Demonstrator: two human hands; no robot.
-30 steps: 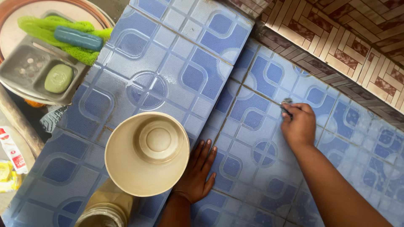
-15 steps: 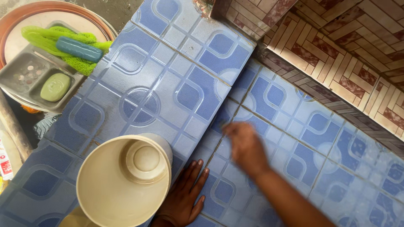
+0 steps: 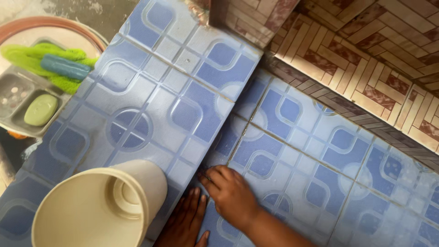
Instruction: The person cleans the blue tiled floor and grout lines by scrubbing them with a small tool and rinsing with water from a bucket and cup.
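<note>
Under me is a floor [image 3: 292, 137] of blue-and-white patterned tiles, with a raised tiled step [image 3: 160, 100] of the same pattern on its left part. A cream plastic bucket [image 3: 98, 208] stands on that step. My left hand [image 3: 185, 224] lies flat on the floor tiles, and my right hand [image 3: 231, 194] presses down just beside it.

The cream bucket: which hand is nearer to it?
Left. The left hand lies flat on the tiles right beside the cream bucket; the right hand is farther off, beyond the left.
</note>
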